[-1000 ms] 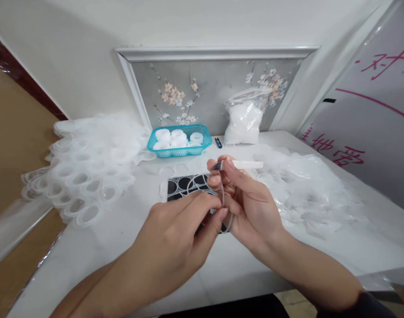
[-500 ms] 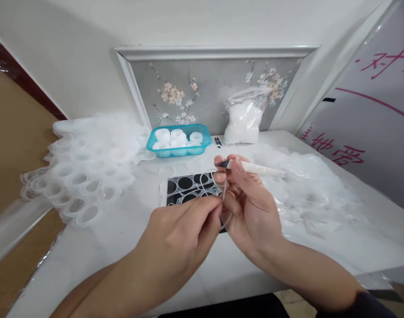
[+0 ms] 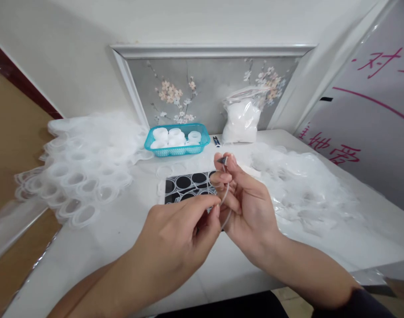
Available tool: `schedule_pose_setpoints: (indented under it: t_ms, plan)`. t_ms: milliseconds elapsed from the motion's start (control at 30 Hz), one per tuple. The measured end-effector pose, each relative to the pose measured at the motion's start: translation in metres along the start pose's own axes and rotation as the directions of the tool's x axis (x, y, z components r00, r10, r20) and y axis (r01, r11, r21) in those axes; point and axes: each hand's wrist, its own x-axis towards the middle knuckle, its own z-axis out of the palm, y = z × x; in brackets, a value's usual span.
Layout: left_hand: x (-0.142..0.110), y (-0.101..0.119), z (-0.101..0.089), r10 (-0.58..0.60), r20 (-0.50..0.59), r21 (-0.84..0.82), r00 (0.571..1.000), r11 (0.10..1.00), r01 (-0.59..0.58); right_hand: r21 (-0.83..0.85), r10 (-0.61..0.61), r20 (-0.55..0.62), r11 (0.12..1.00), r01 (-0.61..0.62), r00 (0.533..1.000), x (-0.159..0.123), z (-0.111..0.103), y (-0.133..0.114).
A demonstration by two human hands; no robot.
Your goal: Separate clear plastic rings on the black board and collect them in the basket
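Note:
My left hand (image 3: 185,229) has its thumb and index finger pinched on a thin translucent plastic ring (image 3: 227,191). The ring's loop reaches across to the fingers of my right hand (image 3: 246,201). Between that hand's thumb and index finger sits a small dark-tipped tool (image 3: 222,160); its exact kind is unclear, and my fingers mostly hide its white handle. Both hands are closed, raised above a black panel (image 3: 183,182) bearing pale ring outlines, which they partly cover.
A turquoise basket (image 3: 149,145) at the back holds stacked white rings. Beside it are a small dark tool (image 3: 216,141) and a clear bag of white material (image 3: 242,121). Translucent ring sheets (image 3: 89,159) are heaped at left, with crumpled clear plastic (image 3: 308,190) at right.
The tool in my right hand has turned, so its long white handle no longer shows across my thumb. The ring's curve shows more plainly between my hands.

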Motion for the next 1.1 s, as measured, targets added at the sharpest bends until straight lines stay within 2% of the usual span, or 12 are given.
schedule_pose_setpoints:
  t_ms: [200, 433, 767, 867, 933, 1000, 1100]
  plan:
    - [-0.002, 0.001, 0.001, 0.041, -0.053, -0.006, 0.998, 0.999, -0.041, 0.023, 0.068, 0.014, 0.997, -0.068, 0.998, 0.001, -0.003, 0.000]
    - [-0.002, 0.000, 0.002, 0.088, -0.071, 0.062, 0.994, 0.995, -0.083, -0.073, -0.086, -0.056, 0.994, 0.082, 0.995, -0.004, 0.001, 0.006]
    - [-0.003, 0.001, 0.004, 0.034, -0.029, 0.119, 0.999, 0.992, -0.030, -0.102, -0.232, -0.124, 0.970, 0.220, 0.965, -0.004, 0.008, 0.014]
    - [0.000, 0.001, 0.000, -0.057, 0.053, 0.006, 0.997, 0.998, 0.057, -0.111, -0.247, -0.134, 0.966, 0.233, 0.960, 0.001, 0.007, 0.007]
    - [0.003, 0.001, -0.004, -0.158, 0.130, -0.151, 0.979, 0.973, 0.177, -0.091, -0.244, -0.128, 0.968, 0.233, 0.961, 0.004, 0.006, 0.000]
    - [0.006, 0.000, -0.009, -0.257, 0.220, -0.318, 0.941, 0.893, 0.318, -0.073, -0.243, -0.112, 0.969, 0.236, 0.964, 0.004, 0.005, -0.007]
    - [0.009, -0.002, -0.014, -0.361, 0.367, -0.489, 0.857, 0.709, 0.508, -0.076, -0.267, -0.079, 0.962, 0.262, 0.960, 0.002, 0.004, -0.017]
